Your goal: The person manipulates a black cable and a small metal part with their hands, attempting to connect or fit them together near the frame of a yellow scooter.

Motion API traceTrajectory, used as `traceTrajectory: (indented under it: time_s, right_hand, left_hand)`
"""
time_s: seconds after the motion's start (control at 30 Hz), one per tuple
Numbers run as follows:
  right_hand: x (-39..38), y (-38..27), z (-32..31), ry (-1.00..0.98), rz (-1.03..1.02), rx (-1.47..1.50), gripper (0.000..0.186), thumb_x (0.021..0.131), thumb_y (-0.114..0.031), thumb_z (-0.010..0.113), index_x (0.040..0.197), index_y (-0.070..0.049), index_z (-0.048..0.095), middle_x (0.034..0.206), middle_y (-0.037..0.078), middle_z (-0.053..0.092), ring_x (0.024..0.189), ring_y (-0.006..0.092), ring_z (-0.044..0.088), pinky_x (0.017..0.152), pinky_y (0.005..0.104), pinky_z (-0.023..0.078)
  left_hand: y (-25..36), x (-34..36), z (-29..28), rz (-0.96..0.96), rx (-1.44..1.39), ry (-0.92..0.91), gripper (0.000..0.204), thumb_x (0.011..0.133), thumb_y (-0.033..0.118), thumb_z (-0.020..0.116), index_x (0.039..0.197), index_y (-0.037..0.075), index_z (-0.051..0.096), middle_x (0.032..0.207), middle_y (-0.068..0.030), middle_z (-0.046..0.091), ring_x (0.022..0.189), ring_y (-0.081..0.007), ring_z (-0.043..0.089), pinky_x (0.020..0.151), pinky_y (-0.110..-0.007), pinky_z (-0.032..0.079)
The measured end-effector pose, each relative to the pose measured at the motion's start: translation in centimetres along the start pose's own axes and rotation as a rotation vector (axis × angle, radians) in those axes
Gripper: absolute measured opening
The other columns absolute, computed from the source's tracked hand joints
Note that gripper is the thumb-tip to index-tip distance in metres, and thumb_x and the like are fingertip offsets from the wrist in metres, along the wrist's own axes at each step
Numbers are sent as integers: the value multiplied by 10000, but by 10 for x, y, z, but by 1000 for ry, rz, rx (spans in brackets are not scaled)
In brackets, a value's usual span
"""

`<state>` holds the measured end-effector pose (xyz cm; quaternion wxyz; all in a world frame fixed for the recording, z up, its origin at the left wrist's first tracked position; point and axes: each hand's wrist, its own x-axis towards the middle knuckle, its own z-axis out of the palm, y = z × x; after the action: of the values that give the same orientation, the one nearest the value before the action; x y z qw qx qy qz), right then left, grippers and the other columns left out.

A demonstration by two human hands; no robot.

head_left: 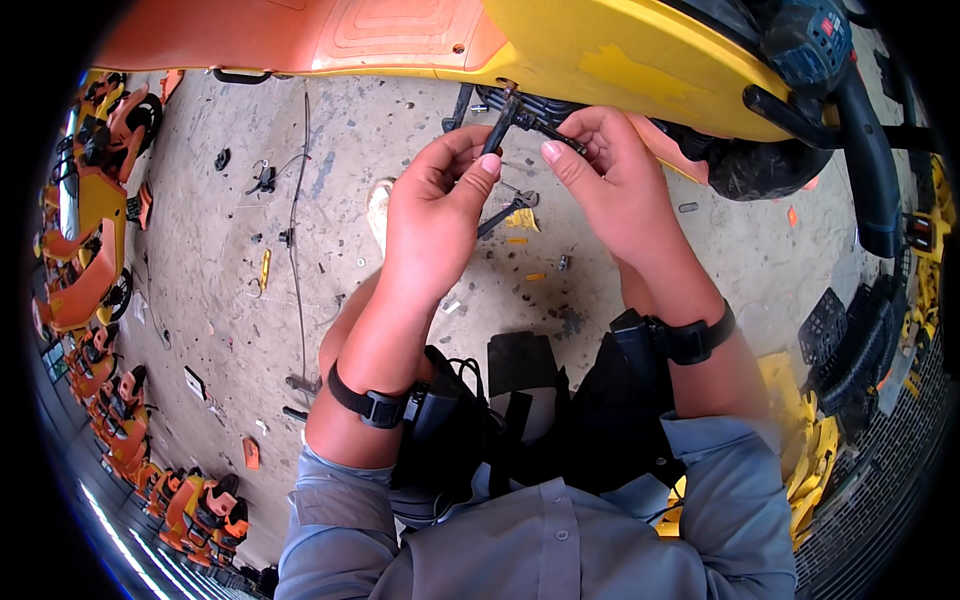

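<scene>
Both hands are raised at the lower edge of an orange and yellow vehicle body. Between them is a dark, roughly T-shaped metal part, its upper end close to a rusty bolt or bracket under the yellow panel. My left hand pinches the bar of this part between thumb and fingers. A black ribbed rod runs off it to the right, and my right hand is closed on that rod with thumb and fingers. Whether the upper end is attached to the vehicle I cannot tell. Below the hands, an adjustable wrench lies on the floor.
A long black cable and small scattered parts lie on the concrete floor. Rows of orange scooters line the left. A dark blue device and black tube are at upper right. Yellow plastic parts lie lower right.
</scene>
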<state>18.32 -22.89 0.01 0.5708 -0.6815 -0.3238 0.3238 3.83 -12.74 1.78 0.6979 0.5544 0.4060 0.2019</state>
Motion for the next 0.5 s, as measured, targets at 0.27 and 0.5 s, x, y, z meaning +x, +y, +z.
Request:
traceTrajectory:
  time_s: [0.27,0.5]
  right_hand:
    - [2,-5,-3,0,80,40,185,954,-173,656,1007,-4,604,808,47,670,720,93,596,662,263,494]
    - [0,-2,-5,-25,51,-53,173,953,-165,651,976,5,627,813,39,663,738,87,587,670,245,474]
  left_hand:
    - [-2,2,-1,27,7,3,250,960,59,627,1195,-28,615,1030,-46,674,935,-86,591,855,-237,479]
    - [-2,1,0,61,37,14,243,957,60,630,1185,-24,621,1017,-50,680,914,-89,600,842,-240,488]
